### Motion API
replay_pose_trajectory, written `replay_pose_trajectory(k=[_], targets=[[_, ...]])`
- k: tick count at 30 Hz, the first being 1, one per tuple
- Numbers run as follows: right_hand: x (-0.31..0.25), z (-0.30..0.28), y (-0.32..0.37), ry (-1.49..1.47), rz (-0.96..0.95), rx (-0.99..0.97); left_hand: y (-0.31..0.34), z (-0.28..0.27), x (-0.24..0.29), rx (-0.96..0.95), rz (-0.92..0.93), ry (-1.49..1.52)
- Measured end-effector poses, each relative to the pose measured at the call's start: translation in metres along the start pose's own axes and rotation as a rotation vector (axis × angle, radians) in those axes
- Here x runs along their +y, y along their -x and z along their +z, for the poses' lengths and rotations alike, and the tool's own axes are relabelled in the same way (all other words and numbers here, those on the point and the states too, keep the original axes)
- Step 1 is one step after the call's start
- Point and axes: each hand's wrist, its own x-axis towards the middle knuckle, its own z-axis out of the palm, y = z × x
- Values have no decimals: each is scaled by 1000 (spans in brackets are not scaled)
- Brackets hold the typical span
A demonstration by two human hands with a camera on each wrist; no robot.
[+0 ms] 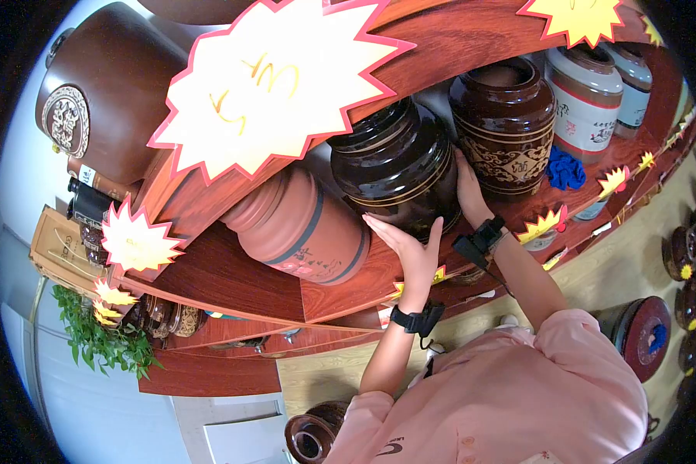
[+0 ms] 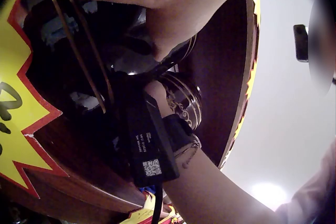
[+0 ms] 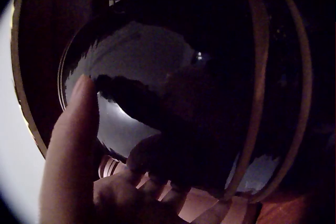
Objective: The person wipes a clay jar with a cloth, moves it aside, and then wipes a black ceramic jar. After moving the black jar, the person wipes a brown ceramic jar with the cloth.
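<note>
In the head view a glossy black jar with gold bands stands on the red-brown shelf, between both hands. My left hand touches its lower left side, thumb spread away from the straight fingers. Against the jar's right side rests my right hand, fingers extended. Across the dark jar in the right wrist view, the left hand lays its thumb on the surface; its other fingers are partly hidden behind the jar. The left wrist view has the left hand over the dark surface and the right hand opposite.
A terracotta jar leans close on the left; a brown patterned jar stands close on the right. White jars and a blue cloth are farther right. A large star-shaped price tag hangs in the foreground, hiding part of the shelf.
</note>
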Motion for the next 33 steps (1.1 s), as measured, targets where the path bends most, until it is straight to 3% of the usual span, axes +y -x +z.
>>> replay_pose_trajectory(k=[7, 22, 33], targets=[[-5, 4, 5, -29, 39, 44, -1, 0, 1, 11, 6, 4], [-6, 11, 16, -49, -66, 58, -9, -4, -10, 28, 24, 15], [-34, 31, 69, 41, -148, 72, -37, -28, -46, -125, 25, 404]])
